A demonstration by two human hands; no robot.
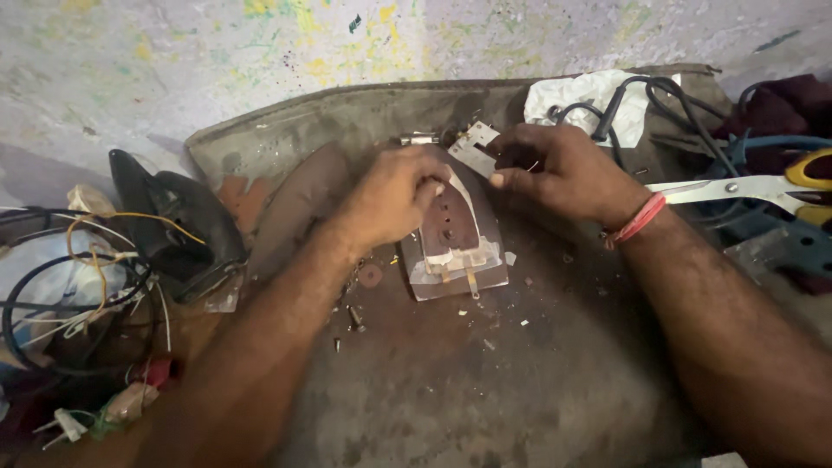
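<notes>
A dismantled clothes-iron base (455, 247), rusty brown with a pale sheet on it, lies on a dark worn mat (485, 381). My left hand (394, 192) presses down on the base's upper left edge, fingers curled over it. My right hand (559, 169) pinches a small flat metal plate (472, 146) at the tip of the base; a red thread band sits on that wrist. A small round washer (370, 276) and loose screws (355, 318) lie just left of the base.
A black iron cover (178, 227) lies at the left beside tangled wires and a plug (74, 299). Yellow-handled scissors (754, 186) rest at the right. Black cable (646, 100) and a white cloth (576, 94) sit behind my right hand. The paint-flecked floor (217, 61) surrounds the mat.
</notes>
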